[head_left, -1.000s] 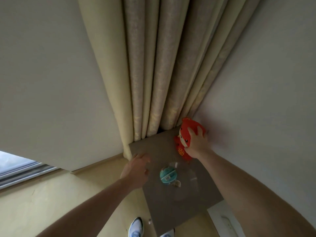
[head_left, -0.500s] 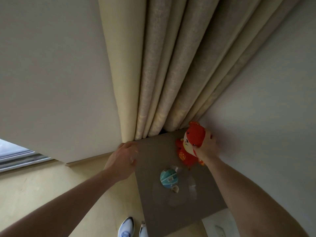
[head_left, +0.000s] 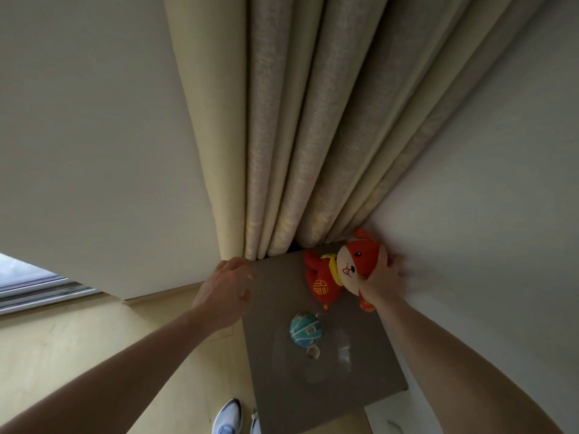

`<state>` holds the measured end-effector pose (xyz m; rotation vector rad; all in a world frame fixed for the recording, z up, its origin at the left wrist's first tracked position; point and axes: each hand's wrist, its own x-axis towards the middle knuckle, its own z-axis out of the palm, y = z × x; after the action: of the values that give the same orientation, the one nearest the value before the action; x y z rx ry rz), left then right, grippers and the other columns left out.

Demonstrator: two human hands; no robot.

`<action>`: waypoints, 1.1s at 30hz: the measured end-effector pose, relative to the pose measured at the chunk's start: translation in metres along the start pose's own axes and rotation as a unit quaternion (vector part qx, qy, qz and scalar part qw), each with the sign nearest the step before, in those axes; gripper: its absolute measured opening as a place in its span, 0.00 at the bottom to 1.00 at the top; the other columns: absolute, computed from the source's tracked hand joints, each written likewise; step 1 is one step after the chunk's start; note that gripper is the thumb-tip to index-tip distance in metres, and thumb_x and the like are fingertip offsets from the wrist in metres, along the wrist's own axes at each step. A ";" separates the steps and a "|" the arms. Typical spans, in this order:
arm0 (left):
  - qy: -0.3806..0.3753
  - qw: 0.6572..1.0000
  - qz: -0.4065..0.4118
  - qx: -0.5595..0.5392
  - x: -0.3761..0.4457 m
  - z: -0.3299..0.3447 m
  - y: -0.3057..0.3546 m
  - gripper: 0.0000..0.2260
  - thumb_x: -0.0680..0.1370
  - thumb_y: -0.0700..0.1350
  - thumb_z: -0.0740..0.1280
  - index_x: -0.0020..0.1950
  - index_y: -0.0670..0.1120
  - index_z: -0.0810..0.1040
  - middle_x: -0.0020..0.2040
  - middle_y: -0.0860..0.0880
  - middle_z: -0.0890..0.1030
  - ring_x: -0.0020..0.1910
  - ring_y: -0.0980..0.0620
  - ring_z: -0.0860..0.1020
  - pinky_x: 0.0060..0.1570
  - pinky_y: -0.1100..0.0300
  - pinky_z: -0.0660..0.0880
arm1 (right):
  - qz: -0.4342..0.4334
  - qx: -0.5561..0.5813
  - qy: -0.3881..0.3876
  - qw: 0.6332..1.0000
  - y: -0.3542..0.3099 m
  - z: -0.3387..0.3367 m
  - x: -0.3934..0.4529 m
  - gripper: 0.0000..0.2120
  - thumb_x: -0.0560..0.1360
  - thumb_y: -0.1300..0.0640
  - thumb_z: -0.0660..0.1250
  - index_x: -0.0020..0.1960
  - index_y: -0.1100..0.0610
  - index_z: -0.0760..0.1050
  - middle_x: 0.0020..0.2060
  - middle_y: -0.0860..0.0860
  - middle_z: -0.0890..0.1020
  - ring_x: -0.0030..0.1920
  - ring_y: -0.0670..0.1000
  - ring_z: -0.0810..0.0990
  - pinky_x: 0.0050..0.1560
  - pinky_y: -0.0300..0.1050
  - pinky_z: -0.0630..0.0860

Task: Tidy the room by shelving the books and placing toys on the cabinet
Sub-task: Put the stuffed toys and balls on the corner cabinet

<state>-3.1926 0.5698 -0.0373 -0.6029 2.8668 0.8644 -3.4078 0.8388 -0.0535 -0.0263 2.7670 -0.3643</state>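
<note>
On the flat grey cabinet (head_left: pixel 282 283), right hand (head_left: pixel 380 281) grips a plush red toy (head_left: pixel 332 274).

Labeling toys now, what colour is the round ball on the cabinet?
Teal ball with pale stripes, clearest in the head view.

Two toys on one cabinet (head_left: pixel 279 308): one red plush (head_left: pixel 332 277), one teal ball (head_left: pixel 305 329); two hands.

The cabinet (head_left: pixel 282 386) stands in the corner, with the curtain (head_left: pixel 297 136) behind it and the wall (head_left: pixel 485 198) to its right. On its top, the plush toy (head_left: pixel 332 274) lies at the back right against the wall, and the ball (head_left: pixel 305 330) sits nearer the front, apart from it.
</note>
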 end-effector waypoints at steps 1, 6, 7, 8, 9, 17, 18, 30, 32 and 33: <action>0.001 1.000 0.001 0.001 -0.002 -0.005 0.004 0.15 0.76 0.40 0.70 0.61 0.53 0.81 0.70 0.56 0.74 0.67 0.51 0.72 0.60 0.57 0.75 | -0.001 0.005 -0.005 1.000 0.000 -0.003 -0.004 0.50 0.71 0.41 0.74 0.82 0.46 0.46 0.77 0.60 0.57 0.72 0.68 0.67 0.66 0.64 0.72; -0.001 1.000 -0.019 0.001 -0.027 -0.029 0.023 0.16 0.78 0.41 0.69 0.64 0.53 0.79 0.72 0.56 0.72 0.69 0.52 0.71 0.62 0.55 0.75 | -0.064 -0.039 -0.010 0.997 0.002 -0.022 -0.037 0.46 0.73 0.45 0.74 0.81 0.46 0.48 0.78 0.56 0.56 0.75 0.63 0.62 0.70 0.61 0.71; -0.001 1.000 -0.024 0.001 -0.038 -0.036 0.026 0.16 0.78 0.42 0.70 0.65 0.53 0.79 0.73 0.56 0.72 0.70 0.52 0.70 0.63 0.55 0.74 | -0.085 -0.054 -0.014 0.995 0.000 -0.025 -0.046 0.45 0.74 0.47 0.73 0.81 0.48 0.49 0.79 0.56 0.54 0.77 0.63 0.59 0.72 0.60 0.68; -0.003 1.000 -0.031 -0.001 -0.048 -0.040 0.028 0.16 0.78 0.43 0.70 0.65 0.53 0.79 0.73 0.56 0.71 0.70 0.52 0.70 0.65 0.55 0.73 | -0.103 -0.066 -0.018 0.992 -0.002 -0.028 -0.055 0.44 0.75 0.47 0.73 0.81 0.49 0.50 0.79 0.57 0.54 0.78 0.62 0.57 0.73 0.59 0.66; -0.003 0.999 -0.034 0.001 -0.057 -0.043 0.028 0.16 0.78 0.44 0.70 0.66 0.54 0.79 0.74 0.56 0.71 0.71 0.52 0.70 0.65 0.55 0.73 | -0.119 -0.070 -0.024 0.990 -0.002 -0.028 -0.063 0.43 0.75 0.48 0.72 0.81 0.49 0.51 0.79 0.56 0.54 0.78 0.62 0.57 0.74 0.60 0.65; 0.028 0.991 -0.129 -0.010 -0.172 -0.074 0.001 0.18 0.76 0.46 0.72 0.65 0.55 0.79 0.75 0.55 0.70 0.73 0.50 0.69 0.68 0.56 0.70 | -0.279 -0.034 -0.114 0.953 -0.047 -0.026 -0.173 0.38 0.77 0.50 0.71 0.81 0.50 0.56 0.80 0.52 0.56 0.80 0.56 0.54 0.79 0.52 0.58; 0.030 0.989 -0.141 -0.014 -0.184 -0.076 -0.004 0.18 0.76 0.46 0.73 0.65 0.55 0.79 0.75 0.55 0.70 0.73 0.50 0.69 0.69 0.57 0.69 | -0.293 -0.032 -0.130 0.947 -0.055 -0.024 -0.186 0.38 0.77 0.50 0.71 0.81 0.49 0.56 0.80 0.52 0.55 0.80 0.55 0.54 0.79 0.52 0.58; 0.119 0.941 -0.316 0.001 -0.446 -0.122 -0.082 0.21 0.77 0.49 0.71 0.70 0.54 0.76 0.77 0.53 0.68 0.73 0.49 0.69 0.71 0.55 0.69 | -0.498 -0.081 -0.213 0.837 -0.168 0.028 -0.412 0.36 0.76 0.48 0.71 0.80 0.52 0.59 0.77 0.51 0.61 0.78 0.54 0.61 0.77 0.46 0.59; 0.138 0.927 -0.348 -0.007 -0.517 -0.125 -0.097 0.21 0.76 0.49 0.71 0.70 0.55 0.76 0.77 0.54 0.67 0.73 0.50 0.68 0.70 0.56 0.69 | -0.537 -0.090 -0.217 0.810 -0.179 0.043 -0.475 0.37 0.76 0.49 0.71 0.80 0.50 0.59 0.78 0.51 0.60 0.78 0.54 0.61 0.78 0.46 0.58; 0.145 0.924 -0.352 -0.012 -0.530 -0.125 -0.100 0.21 0.76 0.49 0.71 0.70 0.55 0.76 0.77 0.54 0.67 0.73 0.50 0.68 0.70 0.56 0.69 | -0.539 -0.092 -0.223 0.807 -0.182 0.044 -0.486 0.36 0.76 0.50 0.71 0.80 0.51 0.59 0.79 0.51 0.58 0.78 0.54 0.60 0.78 0.45 0.57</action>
<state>-2.6627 0.6084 0.1180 -1.7400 2.5120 0.7174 -2.9415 0.6828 0.1166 -1.5437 2.0179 -0.2832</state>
